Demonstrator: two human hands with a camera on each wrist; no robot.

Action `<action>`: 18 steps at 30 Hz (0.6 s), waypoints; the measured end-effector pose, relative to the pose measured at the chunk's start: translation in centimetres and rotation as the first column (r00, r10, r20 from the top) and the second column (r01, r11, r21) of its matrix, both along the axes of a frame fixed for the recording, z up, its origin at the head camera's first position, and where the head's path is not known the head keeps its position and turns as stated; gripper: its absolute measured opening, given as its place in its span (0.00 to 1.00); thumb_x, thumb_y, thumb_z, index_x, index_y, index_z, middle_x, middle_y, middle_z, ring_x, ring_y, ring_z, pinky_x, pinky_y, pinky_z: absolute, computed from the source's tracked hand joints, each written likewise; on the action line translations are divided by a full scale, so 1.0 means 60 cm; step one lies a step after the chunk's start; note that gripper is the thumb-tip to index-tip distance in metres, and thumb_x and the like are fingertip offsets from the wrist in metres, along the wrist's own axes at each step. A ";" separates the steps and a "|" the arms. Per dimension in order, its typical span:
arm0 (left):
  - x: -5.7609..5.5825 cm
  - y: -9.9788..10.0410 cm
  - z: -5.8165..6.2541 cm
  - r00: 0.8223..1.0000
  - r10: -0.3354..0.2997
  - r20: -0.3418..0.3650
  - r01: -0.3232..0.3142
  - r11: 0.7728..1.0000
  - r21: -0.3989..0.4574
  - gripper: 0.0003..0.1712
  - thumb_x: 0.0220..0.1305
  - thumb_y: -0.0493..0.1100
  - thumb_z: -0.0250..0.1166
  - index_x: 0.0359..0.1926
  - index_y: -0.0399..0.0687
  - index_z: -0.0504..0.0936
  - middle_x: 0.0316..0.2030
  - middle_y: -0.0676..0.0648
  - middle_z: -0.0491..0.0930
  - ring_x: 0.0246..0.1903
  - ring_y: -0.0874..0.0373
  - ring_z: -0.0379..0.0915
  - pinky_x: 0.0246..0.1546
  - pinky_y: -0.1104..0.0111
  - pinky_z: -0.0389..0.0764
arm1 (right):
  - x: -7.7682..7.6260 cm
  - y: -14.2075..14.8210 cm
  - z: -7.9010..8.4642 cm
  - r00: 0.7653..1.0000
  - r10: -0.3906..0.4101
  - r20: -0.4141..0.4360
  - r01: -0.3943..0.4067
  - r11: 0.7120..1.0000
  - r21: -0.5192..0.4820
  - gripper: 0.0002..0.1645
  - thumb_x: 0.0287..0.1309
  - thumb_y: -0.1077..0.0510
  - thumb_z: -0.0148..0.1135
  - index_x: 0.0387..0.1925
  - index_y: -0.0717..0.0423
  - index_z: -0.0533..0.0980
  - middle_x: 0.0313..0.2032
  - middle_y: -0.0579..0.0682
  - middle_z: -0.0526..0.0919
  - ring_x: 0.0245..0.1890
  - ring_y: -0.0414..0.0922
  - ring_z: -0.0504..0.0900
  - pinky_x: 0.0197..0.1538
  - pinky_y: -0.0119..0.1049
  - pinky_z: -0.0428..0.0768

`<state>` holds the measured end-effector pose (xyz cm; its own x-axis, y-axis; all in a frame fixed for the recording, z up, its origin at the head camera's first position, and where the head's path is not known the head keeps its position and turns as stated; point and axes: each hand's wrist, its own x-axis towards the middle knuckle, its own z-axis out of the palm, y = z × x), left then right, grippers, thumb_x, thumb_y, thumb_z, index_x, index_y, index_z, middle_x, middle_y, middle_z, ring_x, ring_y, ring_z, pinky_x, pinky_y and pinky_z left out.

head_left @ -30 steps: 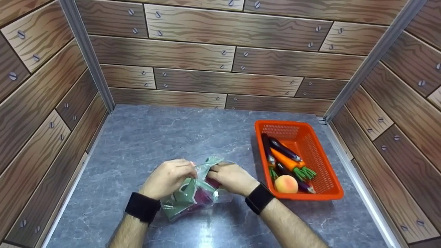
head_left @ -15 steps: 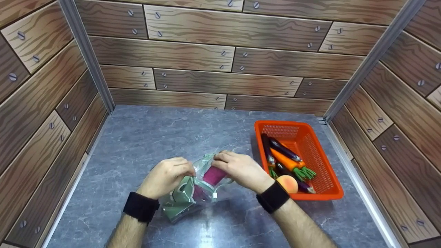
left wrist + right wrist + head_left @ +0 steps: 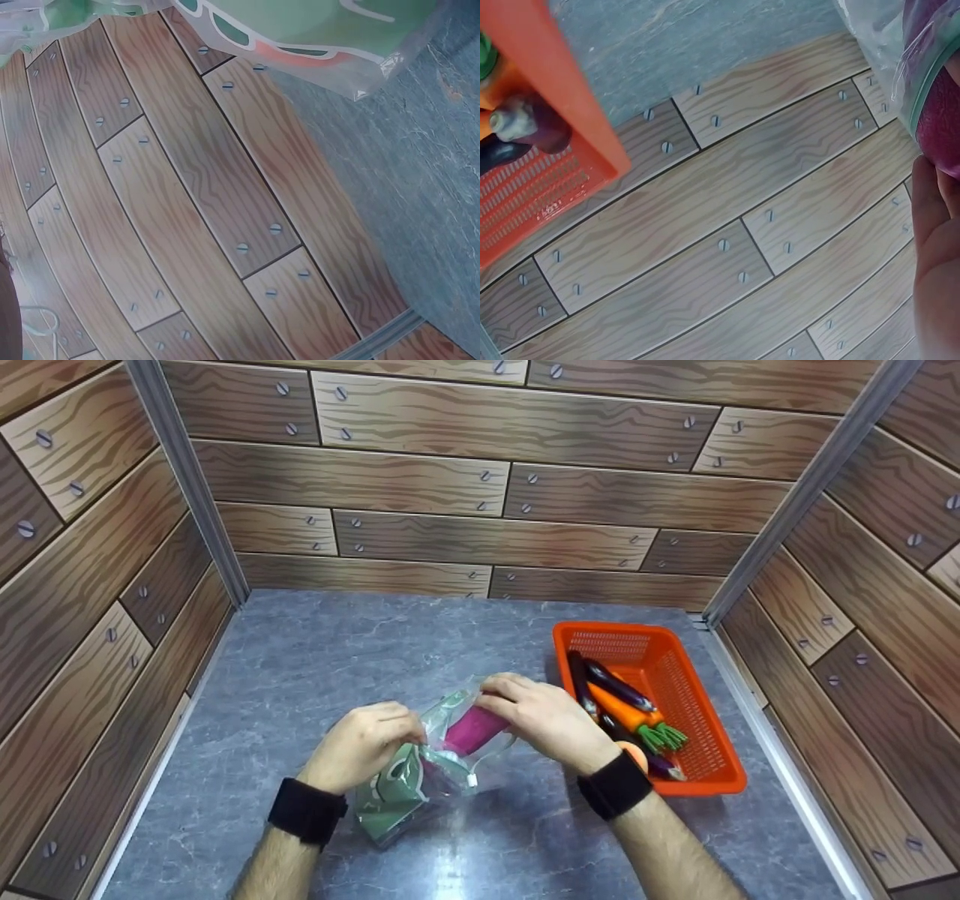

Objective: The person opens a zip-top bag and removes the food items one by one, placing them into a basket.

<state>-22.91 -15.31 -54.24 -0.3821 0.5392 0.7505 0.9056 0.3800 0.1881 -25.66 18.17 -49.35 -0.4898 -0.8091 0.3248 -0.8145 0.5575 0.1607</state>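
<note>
My left hand (image 3: 367, 739) pinches the edge of a green and clear zip bag (image 3: 397, 795) near its mouth. In my right hand (image 3: 547, 720) I grip a magenta, elongated sweet potato (image 3: 472, 727), its lower end inside the bag's opening. The right wrist view shows the sweet potato's rough skin (image 3: 939, 124) against the bag's green rim, with my fingers (image 3: 937, 232) on it. Only the bag's printed lower part (image 3: 300, 26) appears in the left wrist view. A white slider hangs at the bag's zip.
An orange basket (image 3: 697, 705) stands at the right, close beside my right wrist. It holds several dark eggplants (image 3: 619, 684), orange carrots (image 3: 615, 703) with green tops and a peach (image 3: 634, 753) partly hidden by my wrist. Wood-patterned walls (image 3: 420, 525) enclose the grey tabletop (image 3: 360, 645).
My right hand has moved up and to the right, drawing more of the sweet potato out of the bag's mouth. My left hand has stayed nearly still at the bag's edge.
</note>
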 end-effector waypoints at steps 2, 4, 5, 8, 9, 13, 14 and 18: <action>0.000 0.000 0.000 1.000 -0.002 -0.006 0.002 1.000 0.000 0.18 0.59 0.23 0.83 0.39 0.50 0.91 0.36 0.54 0.94 0.37 0.61 0.92 0.47 0.71 0.97 | -0.001 0.004 0.003 1.000 0.005 -0.004 -0.005 1.000 -0.007 0.40 0.59 0.59 0.92 0.71 0.43 0.87 0.70 0.47 0.89 0.73 0.47 0.87 0.71 0.42 0.95; -0.001 -0.001 0.000 1.000 -0.003 -0.010 0.003 1.000 0.002 0.18 0.59 0.23 0.83 0.39 0.50 0.91 0.36 0.54 0.94 0.37 0.61 0.92 0.47 0.71 0.97 | -0.002 0.007 0.005 1.000 0.012 -0.004 -0.012 1.000 -0.017 0.38 0.59 0.59 0.91 0.71 0.44 0.87 0.70 0.47 0.89 0.74 0.47 0.87 0.73 0.43 0.94; -0.001 -0.001 0.000 1.000 -0.003 -0.011 0.003 1.000 0.002 0.18 0.59 0.23 0.83 0.39 0.50 0.91 0.36 0.54 0.94 0.37 0.61 0.92 0.46 0.71 0.96 | -0.002 0.009 0.006 1.000 0.016 -0.005 -0.016 1.000 -0.022 0.38 0.60 0.59 0.91 0.71 0.44 0.87 0.70 0.47 0.89 0.74 0.48 0.87 0.73 0.43 0.94; -0.001 -0.001 0.000 1.000 -0.005 -0.007 0.005 1.000 0.006 0.18 0.59 0.23 0.83 0.39 0.49 0.91 0.36 0.54 0.94 0.36 0.61 0.92 0.46 0.72 0.96 | -0.005 0.015 0.009 1.000 0.022 -0.012 -0.022 0.999 -0.039 0.37 0.61 0.58 0.91 0.70 0.44 0.87 0.69 0.47 0.89 0.74 0.49 0.87 0.74 0.44 0.94; -0.001 -0.002 -0.001 1.000 -0.007 -0.004 0.007 1.000 0.007 0.18 0.59 0.22 0.83 0.39 0.49 0.91 0.36 0.54 0.94 0.37 0.61 0.92 0.47 0.72 0.96 | -0.005 0.017 0.010 1.000 0.019 -0.015 -0.020 0.999 -0.041 0.36 0.62 0.58 0.90 0.70 0.44 0.87 0.69 0.47 0.89 0.73 0.48 0.88 0.74 0.44 0.94; 0.000 -0.003 -0.001 1.000 -0.014 0.009 0.014 1.000 0.013 0.20 0.59 0.20 0.81 0.39 0.49 0.92 0.36 0.54 0.94 0.37 0.61 0.92 0.47 0.72 0.97 | -0.009 0.027 0.016 1.000 0.012 -0.023 -0.013 0.998 -0.060 0.33 0.66 0.56 0.88 0.70 0.45 0.88 0.68 0.47 0.89 0.73 0.48 0.88 0.71 0.44 0.95; -0.001 -0.003 -0.001 1.000 -0.016 0.010 0.016 1.000 0.015 0.20 0.59 0.19 0.80 0.39 0.49 0.92 0.36 0.54 0.94 0.37 0.61 0.92 0.47 0.72 0.97 | -0.009 0.030 0.018 1.000 0.006 -0.023 -0.008 0.998 -0.059 0.32 0.67 0.57 0.87 0.70 0.45 0.88 0.68 0.47 0.89 0.73 0.48 0.88 0.71 0.44 0.94; 0.000 -0.003 0.000 1.000 -0.012 0.014 0.012 1.000 0.015 0.20 0.60 0.19 0.80 0.39 0.49 0.92 0.36 0.54 0.94 0.37 0.61 0.92 0.47 0.71 0.97 | -0.013 0.043 0.024 1.000 -0.002 -0.010 0.002 0.997 -0.074 0.33 0.66 0.58 0.88 0.71 0.47 0.87 0.69 0.49 0.89 0.73 0.49 0.88 0.73 0.45 0.93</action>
<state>-22.94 -15.52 -54.24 -0.3862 0.5329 0.7529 0.9073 0.3664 0.2061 -26.42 20.73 -47.90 -0.4876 -0.7815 0.3892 -0.8119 0.5698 0.1272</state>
